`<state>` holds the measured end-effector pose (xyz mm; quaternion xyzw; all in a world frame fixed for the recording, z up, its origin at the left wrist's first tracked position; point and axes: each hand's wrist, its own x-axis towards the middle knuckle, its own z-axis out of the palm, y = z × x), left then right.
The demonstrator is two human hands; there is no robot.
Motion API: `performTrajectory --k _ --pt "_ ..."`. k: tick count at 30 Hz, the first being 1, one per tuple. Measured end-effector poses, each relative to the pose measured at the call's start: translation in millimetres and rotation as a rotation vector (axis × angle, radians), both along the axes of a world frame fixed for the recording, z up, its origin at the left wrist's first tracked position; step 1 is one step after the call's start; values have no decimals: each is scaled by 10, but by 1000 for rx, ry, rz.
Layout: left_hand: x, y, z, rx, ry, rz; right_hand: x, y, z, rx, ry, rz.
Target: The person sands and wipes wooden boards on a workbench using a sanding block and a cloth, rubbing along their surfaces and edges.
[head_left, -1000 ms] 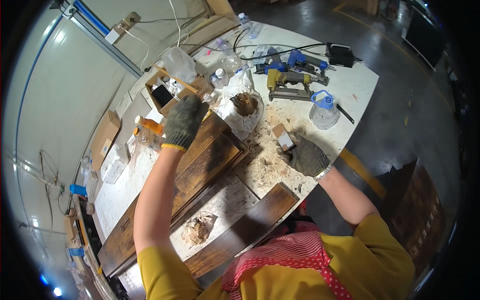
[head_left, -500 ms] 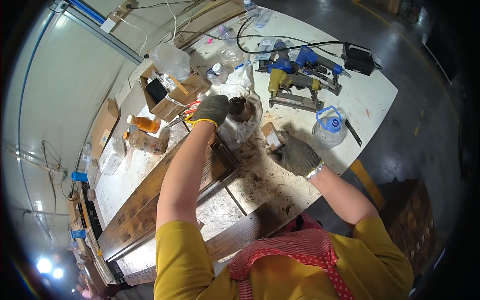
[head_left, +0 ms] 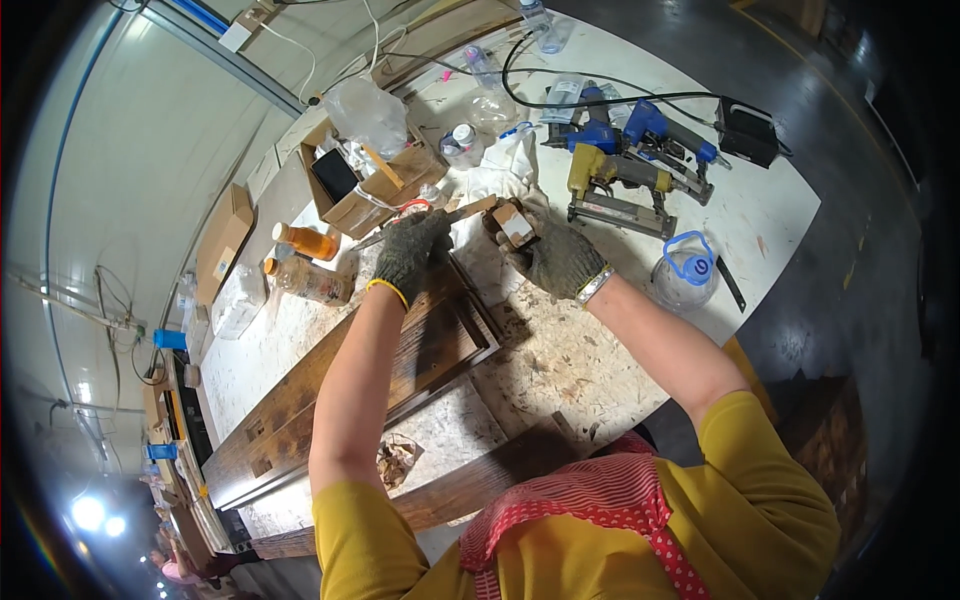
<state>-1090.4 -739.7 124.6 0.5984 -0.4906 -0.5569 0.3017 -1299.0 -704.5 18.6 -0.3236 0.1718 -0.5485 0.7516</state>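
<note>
My left hand [head_left: 405,248], in a dark grey work glove, is closed on a thin flat strip [head_left: 470,209] with a brownish end. It points right, toward my right hand. In my gloved right hand [head_left: 562,262] is a small brown block [head_left: 515,227] with a white face, held between thumb and fingers. The strip's tip is close to the block; whether they touch I cannot tell. A crumpled white cloth [head_left: 508,165] lies just behind both hands. The dark jar on that cloth is mostly hidden behind the block. Beside my left hand shows a red tool handle [head_left: 413,206].
Dark wooden boards [head_left: 300,420] lie at the left front. A cardboard box [head_left: 375,205] holds a phone and plastic bag. Two orange-brown bottles [head_left: 305,242] stand left. Nail guns [head_left: 620,185] lie at the back right, near a clear jug [head_left: 685,270] and a black strip [head_left: 730,283].
My right hand has moved left and away from me with the block, up to the jar. My left hand has drawn back slightly from the jar, and the strip now shows in it.
</note>
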Motion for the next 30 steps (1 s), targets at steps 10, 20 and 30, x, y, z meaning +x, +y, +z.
performTrajectory --k 10,20,30 --pt "70 159 -169 16 181 77 73 13 8 -137 292 -161" --pt "31 157 -209 97 148 38 67 117 165 385 -394 9" --pt "-47 141 -149 183 284 186 -94 207 260 -820 896 -544"
